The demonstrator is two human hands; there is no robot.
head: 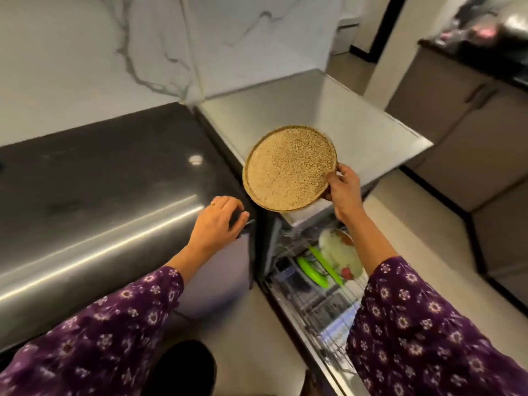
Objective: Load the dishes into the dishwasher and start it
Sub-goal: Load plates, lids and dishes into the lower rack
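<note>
My right hand (344,187) pinches the right rim of a round speckled beige plate (288,168) and holds it tilted in the air above the open dishwasher (320,312). Its pulled-out wire rack (328,304) holds a white plate (341,254) and two green plates (311,271) standing on edge. My left hand (218,221) rests on the corner of the dark countertop (114,172), fingers curled over its edge beside the dishwasher.
The dishwasher's steel top (314,110) stands to the right of the counter, against a marble wall (114,52). Beige cabinets (471,144) line the far right, with tiled floor (414,238) between them and the dishwasher.
</note>
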